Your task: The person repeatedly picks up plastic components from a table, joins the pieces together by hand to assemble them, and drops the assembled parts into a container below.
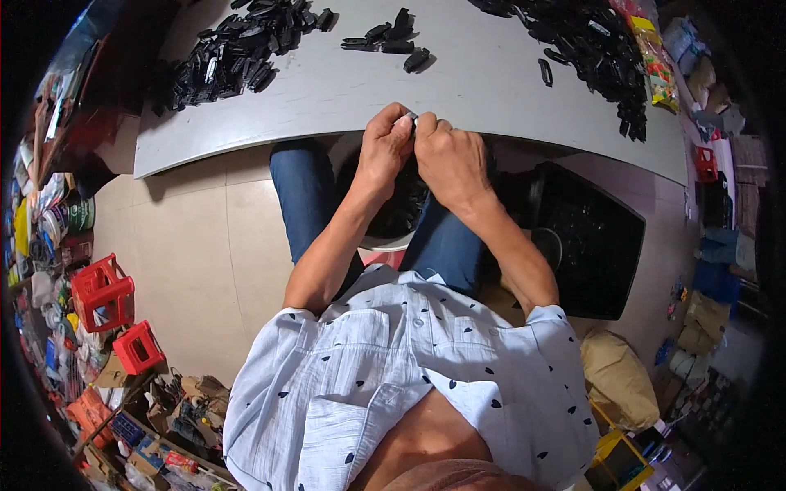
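My left hand [385, 147] and my right hand [448, 155] meet at the near edge of the white table [344, 98]. Both are closed, with the fingertips pinched together around a small dark piece [413, 119] that is mostly hidden by the fingers, so its kind does not show. Just beyond the hands lies a single black plastic part [417, 60], with a small group of black parts [383, 36] behind it. A large heap of similar black parts [233, 57] spreads over the table's left side, and another heap [594, 53] covers the right side.
Between my knees, below the table edge, stands a round tub [385, 243] with dark pieces inside. A big black bin [594, 237] sits to the right. Red stools [102, 293] and cluttered boxes are at the left. A colourful packet [655, 65] lies at the table's right edge.
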`<state>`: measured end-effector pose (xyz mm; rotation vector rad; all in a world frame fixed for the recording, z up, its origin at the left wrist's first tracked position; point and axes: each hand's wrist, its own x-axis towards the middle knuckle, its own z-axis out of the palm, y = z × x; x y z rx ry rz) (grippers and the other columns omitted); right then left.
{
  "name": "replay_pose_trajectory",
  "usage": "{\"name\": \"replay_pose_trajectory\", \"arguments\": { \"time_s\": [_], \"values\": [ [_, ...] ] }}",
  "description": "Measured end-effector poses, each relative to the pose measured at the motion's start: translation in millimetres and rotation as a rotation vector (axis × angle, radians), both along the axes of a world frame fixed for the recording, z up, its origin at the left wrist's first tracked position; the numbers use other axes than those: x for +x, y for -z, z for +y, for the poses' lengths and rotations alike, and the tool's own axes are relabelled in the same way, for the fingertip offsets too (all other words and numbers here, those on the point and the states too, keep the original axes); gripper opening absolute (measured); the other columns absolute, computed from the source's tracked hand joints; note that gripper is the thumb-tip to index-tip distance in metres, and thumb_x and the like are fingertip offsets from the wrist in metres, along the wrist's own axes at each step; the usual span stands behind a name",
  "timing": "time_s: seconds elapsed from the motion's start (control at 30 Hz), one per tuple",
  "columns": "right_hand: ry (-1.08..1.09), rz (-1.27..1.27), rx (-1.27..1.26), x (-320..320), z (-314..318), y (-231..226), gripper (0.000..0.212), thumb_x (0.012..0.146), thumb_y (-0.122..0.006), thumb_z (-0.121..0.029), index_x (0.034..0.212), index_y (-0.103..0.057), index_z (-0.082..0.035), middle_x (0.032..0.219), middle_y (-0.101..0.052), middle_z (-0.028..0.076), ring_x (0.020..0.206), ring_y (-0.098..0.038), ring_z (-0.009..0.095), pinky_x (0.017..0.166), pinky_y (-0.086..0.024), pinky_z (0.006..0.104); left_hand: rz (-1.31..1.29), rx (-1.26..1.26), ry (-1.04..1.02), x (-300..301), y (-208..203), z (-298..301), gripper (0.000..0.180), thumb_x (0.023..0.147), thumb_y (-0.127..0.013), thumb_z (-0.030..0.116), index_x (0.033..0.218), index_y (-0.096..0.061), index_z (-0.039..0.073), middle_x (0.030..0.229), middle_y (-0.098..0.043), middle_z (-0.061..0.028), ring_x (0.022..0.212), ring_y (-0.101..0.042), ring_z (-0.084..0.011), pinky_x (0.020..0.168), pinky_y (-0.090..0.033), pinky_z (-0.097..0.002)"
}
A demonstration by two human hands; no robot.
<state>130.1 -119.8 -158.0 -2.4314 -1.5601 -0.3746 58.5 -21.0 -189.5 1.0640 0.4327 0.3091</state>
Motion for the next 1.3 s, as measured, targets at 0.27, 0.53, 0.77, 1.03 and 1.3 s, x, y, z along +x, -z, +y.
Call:
{"name": "replay_pose_trajectory", "arguments": {
  "time_s": [0.27,0.53,0.77,1.03,1.3],
  "values": [
    [-0.357,1.658,0.542,8,-20,22,0.055,0.091,-0.052,-0.045,0.125,-0.044,-0.002,0.086,-0.054,0.003,0.073,-0.054,0.009,0.053,-0.048,0.021,-0.288,0.139,-0.029,-11,-2,0,0.028,0.088,-0.061,0.024,0.104,-0.06,0.001,0.119,-0.046,-0.0054,0.095,-0.052,-0.012,0.081,-0.042,-0.0233],
    [-0.275,0.849,0.077,14,-24,39,0.038,0.086,-0.06,-0.036,0.066,-0.052,-0.004,0.06,-0.052,0.01,0.059,-0.056,0.019,0.054,-0.043,0.0357,-0.029,0.995,-0.121,21,-11,35,0.025,0.086,-0.052,0.005,0.109,-0.062,0.009,0.092,-0.055,-0.0052,0.088,-0.051,-0.0192,0.075,-0.043,-0.0312],
    [0.126,0.184,0.189,160,-68,-3,0.037,0.08,-0.042,0.006,0.099,-0.066,-0.014,0.092,-0.059,0.009,0.088,-0.06,0.028,0.076,-0.05,0.0361,0.065,1.742,-0.069,81,-6,70,0.029,0.081,-0.058,0.009,0.11,-0.06,0.013,0.09,-0.053,-0.0084,0.085,-0.052,-0.0267,0.072,-0.045,-0.0366],
    [0.083,-0.013,0.059,230,-84,14,0.027,0.08,-0.056,0.002,0.104,-0.061,-0.008,0.109,-0.057,0.006,0.093,-0.058,0.024,0.077,-0.047,0.0326,0.104,1.782,-0.146,100,9,64,0.015,0.082,-0.058,0.014,0.095,-0.054,0.007,0.083,-0.052,-0.0098,0.077,-0.054,-0.0249,0.066,-0.045,-0.0364],
    [-0.11,1.782,0.856,128,-38,21,0.018,0.094,-0.047,-0.015,0.1,-0.055,0.001,0.082,-0.058,0.008,0.066,-0.054,0.011,0.049,-0.045,0.0239,-0.175,-0.328,0.088,76,6,47,0.032,0.096,-0.047,0.028,0.1,-0.055,-0.003,0.082,-0.057,-0.012,0.061,-0.049,-0.0135,0.053,-0.043,-0.0276]
  ]
}}
